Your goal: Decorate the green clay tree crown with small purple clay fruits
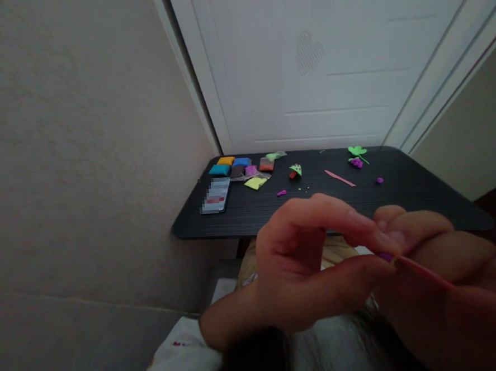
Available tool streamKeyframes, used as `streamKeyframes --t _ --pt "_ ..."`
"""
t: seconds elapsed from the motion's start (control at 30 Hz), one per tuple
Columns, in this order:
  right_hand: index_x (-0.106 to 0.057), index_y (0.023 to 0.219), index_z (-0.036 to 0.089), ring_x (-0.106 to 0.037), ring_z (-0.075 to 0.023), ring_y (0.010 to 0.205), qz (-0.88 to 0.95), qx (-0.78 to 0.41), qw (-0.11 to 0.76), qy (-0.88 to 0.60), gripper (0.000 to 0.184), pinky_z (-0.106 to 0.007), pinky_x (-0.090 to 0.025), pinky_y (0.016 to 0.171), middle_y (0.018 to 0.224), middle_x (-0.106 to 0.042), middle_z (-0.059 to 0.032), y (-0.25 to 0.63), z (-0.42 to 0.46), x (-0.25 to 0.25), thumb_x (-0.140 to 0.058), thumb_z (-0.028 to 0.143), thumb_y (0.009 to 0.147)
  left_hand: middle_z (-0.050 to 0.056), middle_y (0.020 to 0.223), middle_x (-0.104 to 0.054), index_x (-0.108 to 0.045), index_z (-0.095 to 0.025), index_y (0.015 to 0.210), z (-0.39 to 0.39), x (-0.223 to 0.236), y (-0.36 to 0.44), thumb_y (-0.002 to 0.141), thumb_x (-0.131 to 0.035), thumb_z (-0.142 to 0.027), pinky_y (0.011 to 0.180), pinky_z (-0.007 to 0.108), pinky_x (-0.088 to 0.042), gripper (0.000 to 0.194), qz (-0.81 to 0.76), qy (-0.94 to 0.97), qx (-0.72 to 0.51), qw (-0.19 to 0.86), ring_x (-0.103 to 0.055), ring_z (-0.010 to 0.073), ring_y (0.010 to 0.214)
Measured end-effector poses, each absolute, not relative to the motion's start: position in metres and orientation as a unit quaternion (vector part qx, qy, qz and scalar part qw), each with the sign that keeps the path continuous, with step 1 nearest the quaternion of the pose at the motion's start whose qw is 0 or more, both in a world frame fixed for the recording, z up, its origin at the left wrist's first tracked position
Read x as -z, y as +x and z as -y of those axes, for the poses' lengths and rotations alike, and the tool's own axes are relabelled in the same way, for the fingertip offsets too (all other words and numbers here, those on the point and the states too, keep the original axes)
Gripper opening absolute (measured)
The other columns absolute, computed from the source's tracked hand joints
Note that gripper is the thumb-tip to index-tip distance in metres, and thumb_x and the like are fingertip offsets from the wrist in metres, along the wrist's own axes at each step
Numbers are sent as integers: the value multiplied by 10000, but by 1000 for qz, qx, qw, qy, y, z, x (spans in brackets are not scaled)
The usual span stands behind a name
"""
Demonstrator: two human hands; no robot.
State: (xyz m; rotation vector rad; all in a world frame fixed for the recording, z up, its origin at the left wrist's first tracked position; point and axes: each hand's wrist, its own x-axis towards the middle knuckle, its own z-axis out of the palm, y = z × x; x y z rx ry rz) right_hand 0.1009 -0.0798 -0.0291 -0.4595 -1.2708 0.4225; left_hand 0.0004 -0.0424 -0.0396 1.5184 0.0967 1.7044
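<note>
My left hand point(307, 260) is held up over my lap, thumb and fingers closed in a pinch on a small purple clay piece point(387, 256). A yellow speck point(394, 260) shows at the end of that piece; most of the piece is hidden by my fingertips. Against it on the right, my right hand point(451, 285) is closed, its fingers curled. A thin pink modelling tool point(425, 272) seems to run from its fingers to the yellow speck, though the blur hides most of its shape. The fingertips of both hands meet.
Behind the hands stands a dark table point(250, 222) with a phone point(215, 196), several colored clay packets point(220, 170), a small clay mushroom point(296, 171), a pink tool point(340, 178), purple clay bits point(281, 193) and a green clay leaf point(357, 151). A wall point(82, 162) rises left.
</note>
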Motion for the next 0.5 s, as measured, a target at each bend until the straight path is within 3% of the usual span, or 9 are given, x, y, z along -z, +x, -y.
streamKeyframes --t 0.37,0.5 --pt "-388 501 254 -538 -114 503 595 -161 753 -230 309 -262 -513 611 418 -480 52 95 78 19 -548 229 764 -43 645 -557 -522 -263 890 40 40 1 727 -607 -229 631 280 -506 187 -26 600 -682 416 -599 117 654" --pt "-405 522 259 -547 -105 519 598 -171 750 -224 285 -257 -520 639 458 -529 65 98 80 23 -563 221 755 -41 633 -544 -524 -262 902 39 41 1 722 -610 -220 629 276 -504 204 -20 597 -682 422 -591 114 649"
